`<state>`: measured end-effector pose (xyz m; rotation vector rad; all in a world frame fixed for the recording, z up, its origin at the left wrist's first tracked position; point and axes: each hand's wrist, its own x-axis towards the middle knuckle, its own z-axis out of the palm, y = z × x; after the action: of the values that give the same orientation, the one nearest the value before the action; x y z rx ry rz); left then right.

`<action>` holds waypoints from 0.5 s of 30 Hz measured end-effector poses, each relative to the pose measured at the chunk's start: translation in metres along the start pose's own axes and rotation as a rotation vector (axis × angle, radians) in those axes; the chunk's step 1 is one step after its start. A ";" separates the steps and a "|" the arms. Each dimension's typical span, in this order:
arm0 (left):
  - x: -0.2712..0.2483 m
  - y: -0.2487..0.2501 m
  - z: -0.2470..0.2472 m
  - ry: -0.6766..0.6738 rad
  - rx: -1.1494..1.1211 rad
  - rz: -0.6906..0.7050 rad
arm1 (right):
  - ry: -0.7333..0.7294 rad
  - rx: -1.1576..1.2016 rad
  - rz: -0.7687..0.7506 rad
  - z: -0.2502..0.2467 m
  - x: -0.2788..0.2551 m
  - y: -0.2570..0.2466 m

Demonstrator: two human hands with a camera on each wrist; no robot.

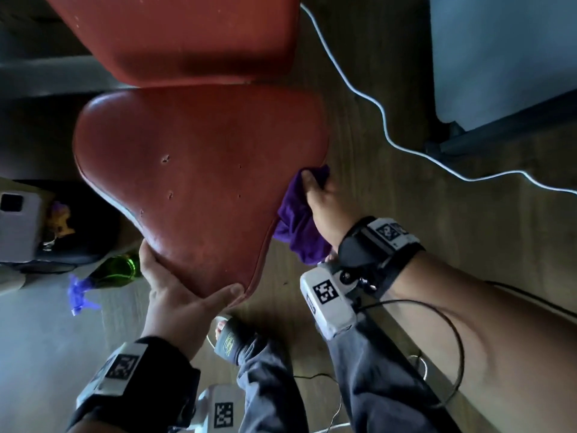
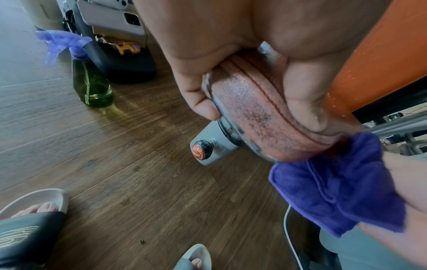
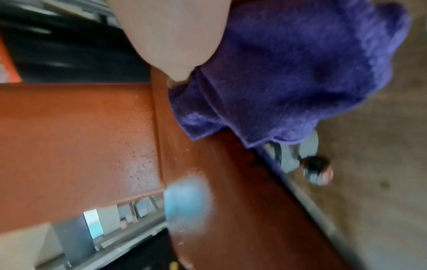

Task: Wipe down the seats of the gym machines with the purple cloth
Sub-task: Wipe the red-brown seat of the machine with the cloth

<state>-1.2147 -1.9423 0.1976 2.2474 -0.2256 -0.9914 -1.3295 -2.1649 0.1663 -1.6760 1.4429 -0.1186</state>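
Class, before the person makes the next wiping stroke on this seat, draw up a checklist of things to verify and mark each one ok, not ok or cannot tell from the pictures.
1. Purple cloth in the right hand: ok, fingers curled round it.
2. Cloth touching the red seat: ok, pressed against its right side edge.
3. Seat steadied: ok, the left hand grips the narrow front tip, thumb on top.
4. Top of seat already wiped: cannot tell; small dents show, wetness unclear.
5. Spray bottle within reach: ok, standing on the floor left of the seat.
6. White cable clear of the stroke: ok, lying on the floor to the right.
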 end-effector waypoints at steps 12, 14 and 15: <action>0.000 -0.002 -0.002 -0.035 -0.016 0.020 | -0.110 -0.048 -0.030 -0.038 0.075 -0.033; 0.001 -0.001 -0.002 -0.030 -0.019 0.021 | -0.107 -0.110 -0.082 -0.042 0.093 -0.045; 0.001 -0.001 -0.002 -0.027 -0.024 0.023 | -0.107 -0.148 -0.117 -0.043 0.096 -0.049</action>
<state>-1.2131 -1.9413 0.1976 2.2062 -0.2494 -1.0081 -1.2879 -2.2720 0.1801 -1.8590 1.3001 0.0142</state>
